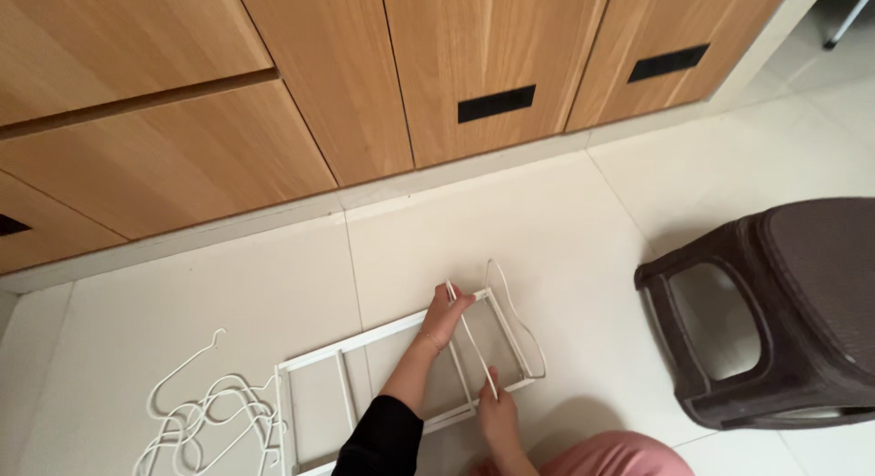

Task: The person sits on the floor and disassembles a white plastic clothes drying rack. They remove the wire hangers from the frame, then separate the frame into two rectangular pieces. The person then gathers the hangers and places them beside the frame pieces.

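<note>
- The left hand (446, 314) reached forward from a black sleeve (383, 439), and its fingers were closed around the far end of a thin white rod (470, 335).
- The right hand (499, 414) was nearer to the person, at about 5 o'clock from the left hand, and its fingers pinched the near end of the same rod.
- The rod lay across the right part of a white frame (365, 341), which was flat on the pale tiled floor (565, 221).
- A white wire hanger (521, 323) rested on the right end of the frame, at 3 o'clock from the left hand.
- A pile of white hangers (214, 421) lay at 9 o'clock, just beside the frame.
- A dark stool (802, 312) stood at 3 o'clock, well apart.
- Wooden cabinets (346, 84) were at 12 o'clock.
</note>
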